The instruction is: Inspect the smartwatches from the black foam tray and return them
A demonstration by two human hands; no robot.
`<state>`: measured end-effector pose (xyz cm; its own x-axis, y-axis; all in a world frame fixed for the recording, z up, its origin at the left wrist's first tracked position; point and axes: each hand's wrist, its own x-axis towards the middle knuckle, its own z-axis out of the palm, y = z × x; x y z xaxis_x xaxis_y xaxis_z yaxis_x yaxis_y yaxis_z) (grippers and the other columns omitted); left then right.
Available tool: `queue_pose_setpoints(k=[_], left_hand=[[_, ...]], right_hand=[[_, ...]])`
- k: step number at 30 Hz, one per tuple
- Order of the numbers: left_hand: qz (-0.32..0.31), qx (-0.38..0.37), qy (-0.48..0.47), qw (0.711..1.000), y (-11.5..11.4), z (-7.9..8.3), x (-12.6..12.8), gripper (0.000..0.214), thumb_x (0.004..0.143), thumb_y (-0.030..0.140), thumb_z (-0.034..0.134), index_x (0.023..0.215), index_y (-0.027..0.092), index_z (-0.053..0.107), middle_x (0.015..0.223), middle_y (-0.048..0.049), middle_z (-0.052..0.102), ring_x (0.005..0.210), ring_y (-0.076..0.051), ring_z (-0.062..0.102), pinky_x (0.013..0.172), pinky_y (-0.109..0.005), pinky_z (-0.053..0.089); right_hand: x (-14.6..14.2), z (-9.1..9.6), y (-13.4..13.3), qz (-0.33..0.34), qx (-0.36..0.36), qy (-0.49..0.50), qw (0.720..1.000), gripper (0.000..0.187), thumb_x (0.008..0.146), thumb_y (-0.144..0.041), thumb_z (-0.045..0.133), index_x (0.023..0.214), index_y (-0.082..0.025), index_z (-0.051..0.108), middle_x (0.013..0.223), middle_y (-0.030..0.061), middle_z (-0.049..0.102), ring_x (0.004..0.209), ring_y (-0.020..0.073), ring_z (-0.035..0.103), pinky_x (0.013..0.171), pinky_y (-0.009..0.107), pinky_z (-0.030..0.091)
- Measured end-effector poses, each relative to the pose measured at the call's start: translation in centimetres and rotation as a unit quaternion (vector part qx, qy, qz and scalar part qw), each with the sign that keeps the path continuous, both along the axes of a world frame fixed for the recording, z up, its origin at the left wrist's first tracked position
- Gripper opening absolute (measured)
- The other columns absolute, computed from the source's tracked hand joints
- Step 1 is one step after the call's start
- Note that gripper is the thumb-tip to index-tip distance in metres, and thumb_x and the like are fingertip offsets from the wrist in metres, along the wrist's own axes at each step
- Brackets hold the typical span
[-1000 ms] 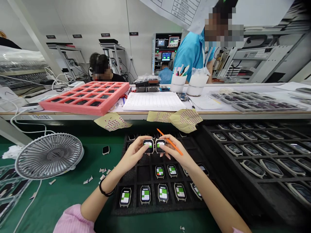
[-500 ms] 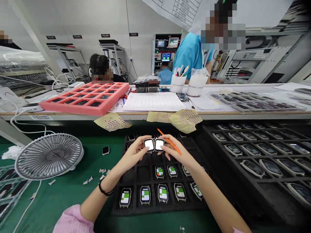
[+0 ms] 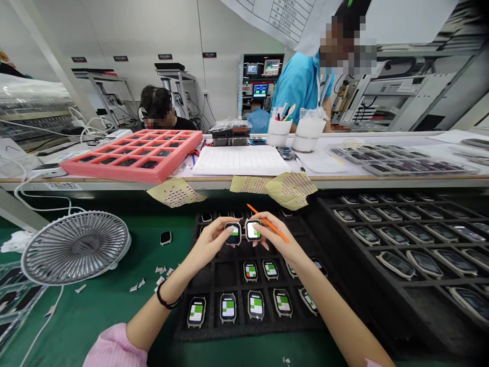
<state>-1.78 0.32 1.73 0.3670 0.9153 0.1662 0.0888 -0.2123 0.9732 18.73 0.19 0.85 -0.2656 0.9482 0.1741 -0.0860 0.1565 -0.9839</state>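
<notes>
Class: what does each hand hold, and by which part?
The left hand grips a watch by its case edges; the right hand grips another watch the same way, with an orange stick held in its fingers.

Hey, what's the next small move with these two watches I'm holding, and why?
Probably tilt the right-hand watch a little in your right hand: white glare washes out most of its screen, while the left-hand watch in your left hand shows its display plainly. A slight change of angle should make both readable.
</notes>
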Motion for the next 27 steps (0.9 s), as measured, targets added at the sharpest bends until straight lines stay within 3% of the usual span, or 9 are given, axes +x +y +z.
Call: queue_pose_setpoints(k=[5, 10, 13, 17, 20, 23, 27], left_hand=[[-0.011, 0.008, -0.010, 1.000, -0.06, -0.12, -0.01, 0.036, 0.086, 0.039, 0.060, 0.115, 0.018, 0.058, 0.113, -0.0086, 0.063, 0.099, -0.019, 0.059, 0.076, -0.027, 0.051], [0.008, 0.003, 0.026, 1.000, 0.07, -0.09, -0.08, 0.034, 0.090, 0.045, 0.051, 0.106, 0.017, 0.064, 0.081, -0.0029, 0.063, 0.059, -0.009, 0.049, 0.047, -0.020, 0.037], [0.003, -0.003, 0.029, 1.000, 0.19, -0.35, -0.15, 0.036, 0.090, 0.045, 0.050, 0.109, 0.018, 0.063, 0.076, -0.0007, 0.060, 0.051, -0.007, 0.040, 0.043, -0.020, 0.030], [-0.024, -0.002, 0.011, 1.000, 0.36, -0.72, -0.27, 0.042, 0.088, 0.041, 0.055, 0.125, 0.020, 0.052, 0.107, -0.0078, 0.063, 0.068, -0.011, 0.055, 0.046, -0.019, 0.037], [-0.035, 0.009, 0.006, 0.999, 0.35, -0.66, -0.31, 0.047, 0.084, 0.033, 0.062, 0.127, 0.020, 0.049, 0.122, -0.0101, 0.060, 0.090, -0.017, 0.061, 0.067, -0.024, 0.049], [-0.021, 0.010, 0.008, 1.000, 0.16, -0.29, -0.22, 0.041, 0.084, 0.033, 0.063, 0.121, 0.018, 0.055, 0.120, -0.0097, 0.062, 0.099, -0.020, 0.061, 0.081, -0.031, 0.051], [0.003, 0.005, 0.023, 1.000, -0.10, 0.22, -0.07, 0.033, 0.088, 0.042, 0.056, 0.109, 0.018, 0.063, 0.102, -0.0079, 0.068, 0.097, -0.023, 0.061, 0.078, -0.032, 0.051]], right_hand=[[-0.05, -0.12, -0.01, -0.016, -0.001, -0.002, 1.000, 0.027, 0.083, -0.042, 0.063, 0.098, -0.021, 0.057, 0.072, -0.0019, 0.057, 0.056, 0.0135, 0.063, 0.039, 0.022, 0.038], [-0.12, -0.18, 0.07, -0.031, -0.009, -0.008, 0.999, 0.025, 0.082, -0.042, 0.064, 0.093, -0.021, 0.057, 0.071, -0.0031, 0.055, 0.049, 0.0107, 0.059, 0.038, 0.022, 0.036], [0.01, -0.25, 0.18, -0.015, -0.009, -0.013, 1.000, 0.026, 0.080, -0.040, 0.067, 0.095, -0.022, 0.056, 0.076, -0.0017, 0.058, 0.052, 0.0113, 0.060, 0.038, 0.021, 0.036], [0.30, -0.54, 0.36, 0.013, -0.001, -0.015, 1.000, 0.034, 0.076, -0.034, 0.072, 0.102, -0.023, 0.053, 0.090, 0.0013, 0.060, 0.065, 0.0139, 0.064, 0.038, 0.019, 0.037], [0.38, -0.72, 0.45, 0.019, 0.001, -0.018, 1.000, 0.039, 0.073, -0.033, 0.075, 0.103, -0.024, 0.053, 0.096, 0.0022, 0.060, 0.068, 0.0142, 0.065, 0.040, 0.019, 0.039], [0.23, -0.63, 0.41, 0.000, -0.006, -0.013, 1.000, 0.035, 0.073, -0.035, 0.075, 0.098, -0.023, 0.055, 0.085, -0.0004, 0.059, 0.059, 0.0113, 0.060, 0.044, 0.021, 0.043], [-0.06, -0.17, 0.15, -0.034, -0.027, -0.005, 0.999, 0.025, 0.077, -0.041, 0.070, 0.090, -0.023, 0.058, 0.068, -0.0040, 0.053, 0.047, 0.0090, 0.050, 0.044, 0.024, 0.045]])
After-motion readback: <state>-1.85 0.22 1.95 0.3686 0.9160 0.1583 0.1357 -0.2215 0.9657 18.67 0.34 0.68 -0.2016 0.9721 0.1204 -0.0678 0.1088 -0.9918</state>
